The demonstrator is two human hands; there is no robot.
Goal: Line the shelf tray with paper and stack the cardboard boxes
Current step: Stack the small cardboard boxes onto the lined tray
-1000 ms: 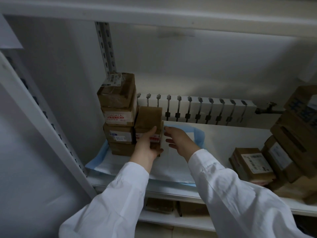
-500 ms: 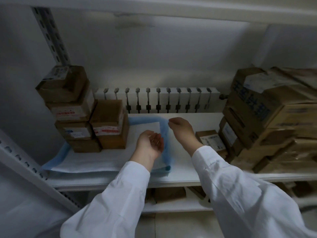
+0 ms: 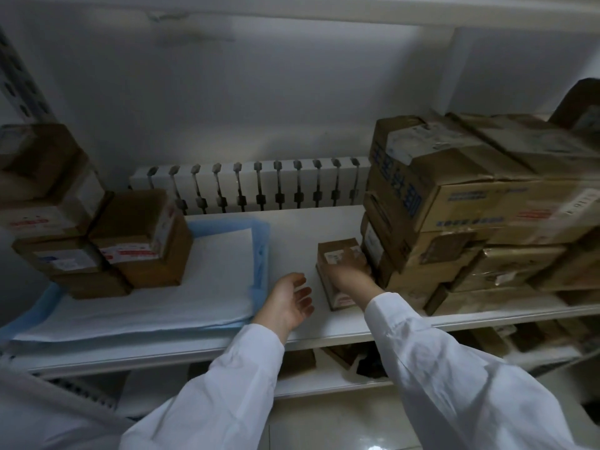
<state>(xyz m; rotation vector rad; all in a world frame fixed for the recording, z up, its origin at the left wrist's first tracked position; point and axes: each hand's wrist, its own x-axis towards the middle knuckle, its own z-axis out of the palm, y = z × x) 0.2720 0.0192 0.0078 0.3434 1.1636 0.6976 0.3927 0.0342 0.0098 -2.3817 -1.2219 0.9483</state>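
A blue-edged white paper liner [image 3: 201, 287] lies on the left half of the white shelf [image 3: 292, 235]. On it stand a tall stack of brown cardboard boxes [image 3: 48, 222] at the far left and a shorter stack of two [image 3: 143, 238] beside it. A small brown box [image 3: 337, 258] sits on bare shelf right of the liner. My right hand [image 3: 349, 276] rests on top of that box, fingers curled over it. My left hand [image 3: 289, 303] hovers open, palm turned right, just left of the box and empty.
A big untidy pile of larger cardboard boxes [image 3: 470, 222] fills the right end of the shelf, touching the small box. A white ribbed radiator [image 3: 259, 186] runs along the back wall. A lower shelf [image 3: 324, 381] holds more boxes. An upper shelf is overhead.
Both hands left the box stacks and the liner and moved right. My right hand now lies on the small box by the right pile; my view swung right.
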